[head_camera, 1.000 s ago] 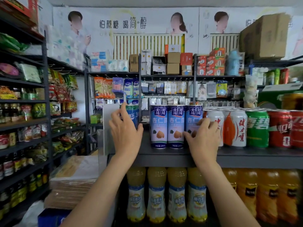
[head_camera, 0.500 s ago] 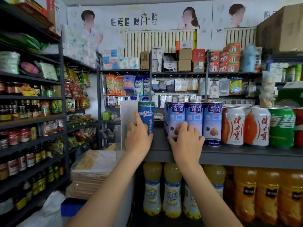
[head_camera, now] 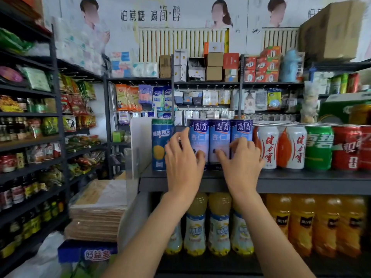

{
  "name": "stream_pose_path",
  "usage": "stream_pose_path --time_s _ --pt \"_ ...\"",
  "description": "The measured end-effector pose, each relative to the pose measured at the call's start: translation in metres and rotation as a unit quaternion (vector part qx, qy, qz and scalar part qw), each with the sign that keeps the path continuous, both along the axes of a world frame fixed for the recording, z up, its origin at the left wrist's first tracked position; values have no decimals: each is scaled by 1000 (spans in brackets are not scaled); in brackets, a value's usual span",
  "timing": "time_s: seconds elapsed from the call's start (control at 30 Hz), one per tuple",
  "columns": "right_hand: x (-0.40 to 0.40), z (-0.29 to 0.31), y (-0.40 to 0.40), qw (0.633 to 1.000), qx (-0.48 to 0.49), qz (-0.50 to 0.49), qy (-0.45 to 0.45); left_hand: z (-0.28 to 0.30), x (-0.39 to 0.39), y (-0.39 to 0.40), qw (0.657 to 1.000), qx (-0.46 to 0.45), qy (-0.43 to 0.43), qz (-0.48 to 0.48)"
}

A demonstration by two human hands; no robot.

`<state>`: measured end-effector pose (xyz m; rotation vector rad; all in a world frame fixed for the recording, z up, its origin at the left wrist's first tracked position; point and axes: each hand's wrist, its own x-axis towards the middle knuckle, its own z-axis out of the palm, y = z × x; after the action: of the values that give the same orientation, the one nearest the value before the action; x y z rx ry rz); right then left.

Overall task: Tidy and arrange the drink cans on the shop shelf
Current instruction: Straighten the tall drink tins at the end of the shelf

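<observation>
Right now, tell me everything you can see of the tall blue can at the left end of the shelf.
The tall blue can stands upright on the grey shelf, a gap apart from the three pale blue cans. It looks like metal, with white lettering and a yellow fruit picture. The left hand overlaps its right edge; contact is unclear.

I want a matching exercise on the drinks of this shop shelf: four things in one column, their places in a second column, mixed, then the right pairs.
Things:
1. dark blue can
2. three almond drink cans
3. green can
4. yellow juice bottles

Places:
A. lower shelf, below the hands
B. leftmost on the can shelf, beside the white divider
C. between the white-and-orange cans and the red cans
D. directly behind both hands

Pairs: 1-B, 2-D, 3-C, 4-A
</observation>
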<state>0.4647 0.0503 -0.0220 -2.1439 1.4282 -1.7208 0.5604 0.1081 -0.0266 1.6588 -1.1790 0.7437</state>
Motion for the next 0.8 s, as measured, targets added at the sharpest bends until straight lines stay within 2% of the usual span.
stream_pose_path --time_s 0.17,0.27,0.33,0.4,0.5,0.57,0.63,0.73,0.8 --pt "-60 -1 -34 996 48 -53 -61 -3 -48 -27 1000 -8 16 -21" --pt "-86 -8 -56 995 78 -58 -4 -8 -77 -47 1000 -10 14 -8" --pt "-97 -9 -68 994 78 -50 49 -10 -94 -62 999 0 49 8" --pt "-104 -8 -75 995 65 -28 74 -10 -106 -75 996 16 83 40" --pt "-107 -10 -78 996 24 -15 84 -9 -112 -84 993 19 88 75" --pt "-106 -9 -72 998 -9 33 44 -8 -110 -79 994 0 78 69" --pt "-102 -1 -60 990 -44 132 -2 -1 -101 -64 994 -54 73 60" --pt "-77 16 -38 960 -69 269 27 14 -72 -33 983 -149 77 80" --pt "-49 28 -25 939 -77 328 66 21 -47 -13 975 -172 103 95"
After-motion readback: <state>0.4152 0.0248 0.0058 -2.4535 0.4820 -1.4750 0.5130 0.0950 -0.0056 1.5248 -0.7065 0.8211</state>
